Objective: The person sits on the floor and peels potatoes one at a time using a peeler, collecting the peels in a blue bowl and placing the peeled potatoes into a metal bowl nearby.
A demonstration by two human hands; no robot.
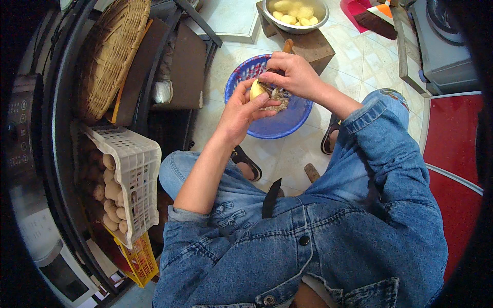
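My left hand (243, 106) grips a pale yellow, peeled-looking potato (255, 91) above a blue plastic basin (287, 123). Close against it, my right hand (294, 73) is shut on a tool with a wooden handle (288, 45) that sticks out past the knuckles. The fingers cover most of the tool's working end, so I cannot tell whether it is a knife or a peeler. Brownish peelings (282, 104) lie in the basin under my hands. Farther off, a metal bowl (324, 19) holds several peeled potatoes (293, 11).
The metal bowl rests on a wooden stool (319, 48). On my left, a white plastic crate (140, 184) of unpeeled potatoes (112, 190) and a wicker basket (115, 57) sit on a dark rack. A brush (375, 21) and a pink dustpan (352, 15) lie at the far right.
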